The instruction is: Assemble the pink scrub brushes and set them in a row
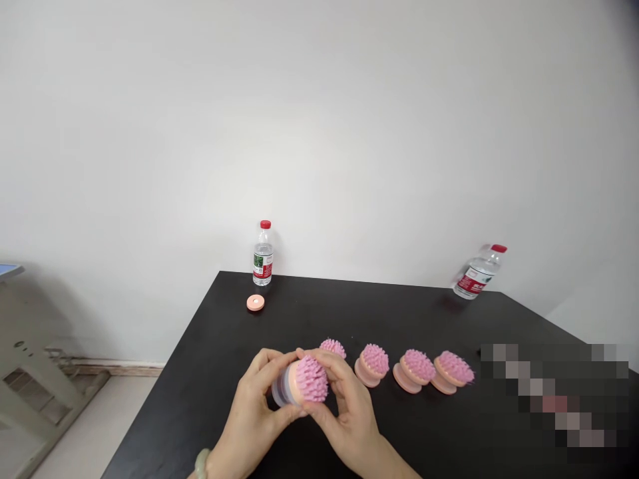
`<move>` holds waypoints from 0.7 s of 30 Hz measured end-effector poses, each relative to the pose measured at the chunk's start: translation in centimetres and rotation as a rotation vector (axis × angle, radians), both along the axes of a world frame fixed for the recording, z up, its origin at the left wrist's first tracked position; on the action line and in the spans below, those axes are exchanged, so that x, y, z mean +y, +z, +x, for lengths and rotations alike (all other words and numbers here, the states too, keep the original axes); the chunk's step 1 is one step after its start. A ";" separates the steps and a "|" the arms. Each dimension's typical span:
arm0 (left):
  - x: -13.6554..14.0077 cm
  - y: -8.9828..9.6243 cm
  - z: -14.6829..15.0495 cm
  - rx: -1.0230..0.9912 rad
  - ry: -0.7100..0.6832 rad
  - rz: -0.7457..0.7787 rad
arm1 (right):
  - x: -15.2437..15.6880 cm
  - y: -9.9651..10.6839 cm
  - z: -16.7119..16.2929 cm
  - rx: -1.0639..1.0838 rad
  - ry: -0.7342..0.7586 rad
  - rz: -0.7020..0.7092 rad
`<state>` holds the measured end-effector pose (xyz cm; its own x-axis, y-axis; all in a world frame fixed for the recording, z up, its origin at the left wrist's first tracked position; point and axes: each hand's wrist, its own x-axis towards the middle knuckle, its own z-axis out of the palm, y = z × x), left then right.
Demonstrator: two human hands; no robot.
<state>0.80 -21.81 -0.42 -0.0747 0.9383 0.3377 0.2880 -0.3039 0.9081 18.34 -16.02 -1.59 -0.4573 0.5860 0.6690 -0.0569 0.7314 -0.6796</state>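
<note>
Between my two hands is a round scrub brush (311, 380) with pink bristles, a peach collar and a clear body, tilted so its bristles face right. My left hand (254, 402) grips the clear body side, fingers over the top and thumb below. My right hand (347, 406) closes around the bristle end, thumb underneath. Just past my right fingers, one similar brush (333, 347) is partly hidden. To the right stand more pink-bristled brushes on peach bases: one (373, 362), another (413, 369) and a third (450, 371).
On the black table (210, 346) a peach disc (255, 303) lies at the back left, near an upright water bottle (263, 256). Another water bottle (478, 274) stands at the back right by the wall (319, 133). A pixelated patch covers the right side.
</note>
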 end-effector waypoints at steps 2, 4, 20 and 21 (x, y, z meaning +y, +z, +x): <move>-0.3 -0.1 0.1 -0.036 0.028 -0.029 | -0.1 0.1 0.0 -0.021 -0.009 0.045; -0.5 -0.1 0.0 -0.050 0.056 -0.061 | -0.1 0.3 0.0 -0.063 -0.032 0.086; -0.9 -0.6 -0.5 -0.249 -0.154 0.005 | 0.0 2.9 1.4 -0.167 0.091 0.095; -0.9 -0.6 -0.5 -0.270 -0.166 -0.015 | -0.1 3.0 1.5 -0.183 0.106 0.088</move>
<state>0.30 -22.72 -1.01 -0.0049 0.9500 0.3122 -0.0165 -0.3123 0.9498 19.83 -16.09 1.42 -0.6320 0.4710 0.6154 -0.0180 0.7850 -0.6192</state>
